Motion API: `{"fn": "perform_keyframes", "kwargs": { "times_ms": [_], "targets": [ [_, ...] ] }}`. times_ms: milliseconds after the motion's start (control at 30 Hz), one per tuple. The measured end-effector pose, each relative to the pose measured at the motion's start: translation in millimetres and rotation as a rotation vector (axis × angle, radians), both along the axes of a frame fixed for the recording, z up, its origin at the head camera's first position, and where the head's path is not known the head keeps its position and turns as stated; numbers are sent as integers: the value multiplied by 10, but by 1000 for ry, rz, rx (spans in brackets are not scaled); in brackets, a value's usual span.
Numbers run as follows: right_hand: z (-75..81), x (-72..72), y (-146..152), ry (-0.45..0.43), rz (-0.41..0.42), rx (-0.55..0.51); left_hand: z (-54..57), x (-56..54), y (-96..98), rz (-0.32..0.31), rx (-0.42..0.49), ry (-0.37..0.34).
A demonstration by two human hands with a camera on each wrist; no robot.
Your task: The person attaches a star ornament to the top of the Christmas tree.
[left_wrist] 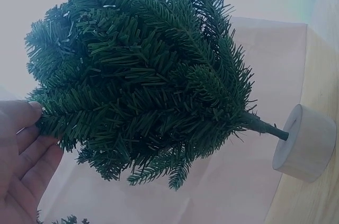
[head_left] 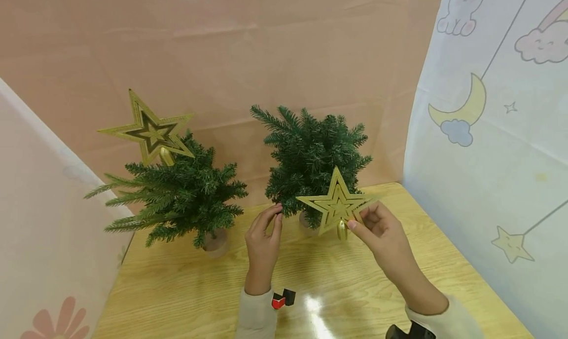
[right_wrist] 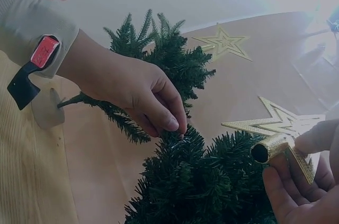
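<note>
My right hand (head_left: 392, 245) holds a gold star tree topper (head_left: 328, 201) by its right side, thumb in front and fingers behind. The topper's hollow socket (right_wrist: 271, 148) faces the camera in the right wrist view, its dark opening visible. Before both hands stands a small artificial Christmas tree (head_left: 310, 151) with bushy green branches and a round pale base (left_wrist: 310, 147). Thumb and forefinger of my left hand (head_left: 263, 240) pinch a branch tip of this tree, as the left wrist view shows. In the head view, the held star overlaps the tree's lower right part.
Left of my hands stands a second small tree (head_left: 186, 196), bearing another gold star topper (head_left: 153, 129) that leans leftward. Both trees are on a wooden table (head_left: 186, 294). A pink cloth (head_left: 213, 48) hangs behind, and patterned white cloths (head_left: 479, 181) flank the sides.
</note>
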State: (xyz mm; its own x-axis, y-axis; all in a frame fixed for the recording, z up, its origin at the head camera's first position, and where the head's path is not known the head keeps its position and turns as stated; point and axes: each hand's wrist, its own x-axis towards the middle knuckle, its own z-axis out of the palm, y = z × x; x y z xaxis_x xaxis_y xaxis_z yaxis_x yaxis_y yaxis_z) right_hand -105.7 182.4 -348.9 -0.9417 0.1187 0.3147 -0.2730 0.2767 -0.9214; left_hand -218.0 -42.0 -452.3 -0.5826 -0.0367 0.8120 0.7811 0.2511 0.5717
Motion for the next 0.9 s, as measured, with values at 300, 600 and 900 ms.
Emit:
{"fn": "perform_keyframes", "kwargs": {
  "times_ms": [300,600,900],
  "targets": [
    [92,-67,2,57,8,-72,10,4,-3,6,-3,2],
    [201,-132,-1,91,0,-147,24,9,-4,-17,1,-13],
    [296,-187,-3,96,-32,-149,5,-5,-5,-13,0,6]
  ]
}}
